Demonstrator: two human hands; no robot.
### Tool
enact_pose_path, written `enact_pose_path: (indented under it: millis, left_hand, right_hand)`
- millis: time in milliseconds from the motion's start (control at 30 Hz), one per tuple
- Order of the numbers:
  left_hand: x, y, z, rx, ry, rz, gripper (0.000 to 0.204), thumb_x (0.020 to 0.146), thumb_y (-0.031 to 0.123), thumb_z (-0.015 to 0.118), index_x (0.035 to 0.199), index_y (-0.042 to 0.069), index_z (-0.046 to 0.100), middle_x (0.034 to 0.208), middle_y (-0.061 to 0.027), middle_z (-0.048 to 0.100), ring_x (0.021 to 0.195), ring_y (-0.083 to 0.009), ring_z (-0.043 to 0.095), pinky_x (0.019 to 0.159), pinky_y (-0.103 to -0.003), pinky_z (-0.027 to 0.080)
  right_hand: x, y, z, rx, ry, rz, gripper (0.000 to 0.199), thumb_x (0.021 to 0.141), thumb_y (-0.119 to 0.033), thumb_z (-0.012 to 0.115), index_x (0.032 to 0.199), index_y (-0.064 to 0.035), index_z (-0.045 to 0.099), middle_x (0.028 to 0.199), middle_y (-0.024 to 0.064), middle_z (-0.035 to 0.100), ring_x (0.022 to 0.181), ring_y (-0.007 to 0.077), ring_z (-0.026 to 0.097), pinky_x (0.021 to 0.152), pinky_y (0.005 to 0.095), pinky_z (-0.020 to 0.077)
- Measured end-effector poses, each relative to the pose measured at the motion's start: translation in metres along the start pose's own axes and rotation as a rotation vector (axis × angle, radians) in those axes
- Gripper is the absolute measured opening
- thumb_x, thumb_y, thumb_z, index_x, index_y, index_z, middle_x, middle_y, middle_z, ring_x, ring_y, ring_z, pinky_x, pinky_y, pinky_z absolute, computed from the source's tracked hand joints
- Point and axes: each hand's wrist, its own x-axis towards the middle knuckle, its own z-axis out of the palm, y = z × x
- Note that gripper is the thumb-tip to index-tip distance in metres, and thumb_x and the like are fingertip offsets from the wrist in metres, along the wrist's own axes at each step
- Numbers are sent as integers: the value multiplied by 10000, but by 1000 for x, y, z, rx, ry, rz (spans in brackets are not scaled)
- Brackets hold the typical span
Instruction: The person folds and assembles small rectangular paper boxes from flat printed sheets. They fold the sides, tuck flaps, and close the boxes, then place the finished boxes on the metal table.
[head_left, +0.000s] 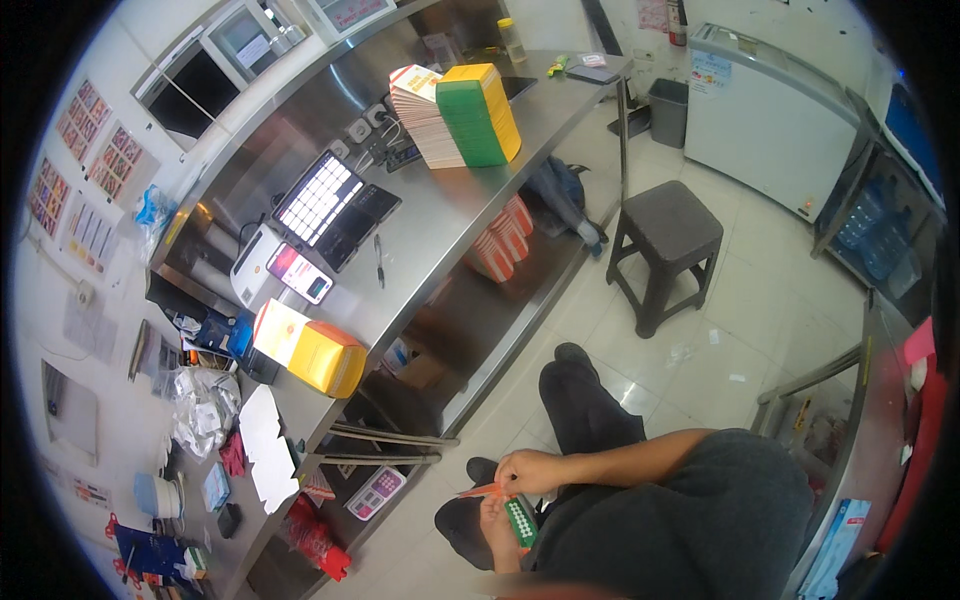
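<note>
A small paper carton (521, 524), green with a white pattern, is held low over my lap. An orange-red flap or strip (480, 491) sticks out beside it; I cannot tell whether both are one piece. Closed round the carton from below is my left hand (496, 528). My right hand (528, 472) comes in from above with its fingers pinched on the orange-red part. The two hands nearly touch, and the fingers partly hide what they hold.
A steel counter (425, 232) carries stacked green-and-yellow cartons (478, 115), striped cartons (428, 118), a yellow stack (328, 358), a tablet (322, 200), a phone (300, 273) and a pen (379, 262). A dark stool (663, 235) and a chest freezer (765, 125) stand beyond.
</note>
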Motion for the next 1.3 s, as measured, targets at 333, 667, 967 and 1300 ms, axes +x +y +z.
enact_pose_path:
  millis: [333,667,967,1300]
  left_hand:
    - [-4,4,-4,-238,-61,-75,350,1053,74,623,1378,-41,564,1178,-125,698,1025,-187,698,887,-338,579]
    - [-5,6,11,-384,-40,-46,259,1033,94,658,1251,-41,625,1154,-118,711,1038,-205,695,921,-353,564]
    - [-16,26,27,-268,-66,-23,396,1004,179,721,1327,-39,647,1263,-109,697,1160,-214,645,1037,-358,484]
    - [-7,19,21,-266,-54,-4,374,1016,222,705,1295,-25,667,1250,-97,699,1154,-216,646,1026,-356,486]
  right_hand:
    - [-7,-16,-6,-36,-20,-47,185,960,-219,700,986,-53,777,1270,129,713,1078,285,706,927,385,541]
    - [-5,-2,13,304,43,178,200,977,-181,765,1063,-2,761,1227,134,751,1120,194,704,1010,349,544]
    - [-2,16,4,262,19,156,169,985,-162,768,1045,-5,762,1192,115,749,1105,192,700,1017,343,543]
    - [2,6,3,129,15,123,163,971,-198,774,1030,-46,780,1244,102,713,1150,198,670,1026,348,525]
